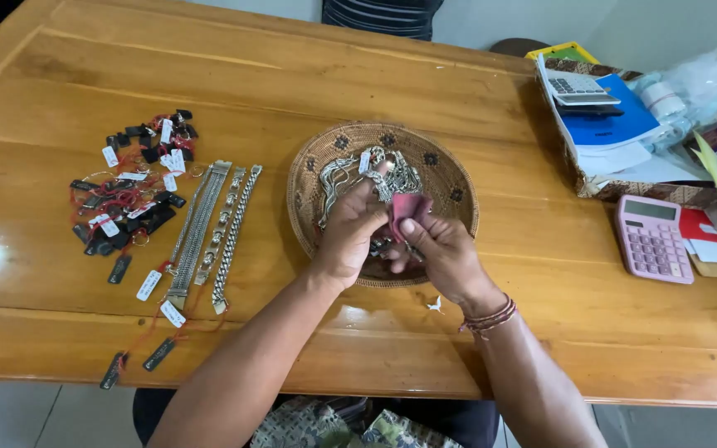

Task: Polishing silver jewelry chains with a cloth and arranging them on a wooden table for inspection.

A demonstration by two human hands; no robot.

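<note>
Nearest: left hand (pixel 350 236) and right hand (pixel 437 249), fingers pinched narrow on small dark-red polishing cloth (pixel 408 209) and silver chain piece (pixel 387 184), held just above round woven brown basket (pixel 450 178). Best handled, by judgement, with cloth folded over links, grip firm, strokes short, work kept over basket. Beside, left: flat silver link bracelets (pixel 209 232), white-tagged. Farther left: tangled red-corded black tags (pixel 130 195). Far right: pink plastic calculator (pixel 653 239).

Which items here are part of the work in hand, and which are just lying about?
In use:
left hand
right hand
red cloth
silver chains
woven tray

Lying about:
flat bracelets
tagged black pieces
pink calculator
box of papers
</note>
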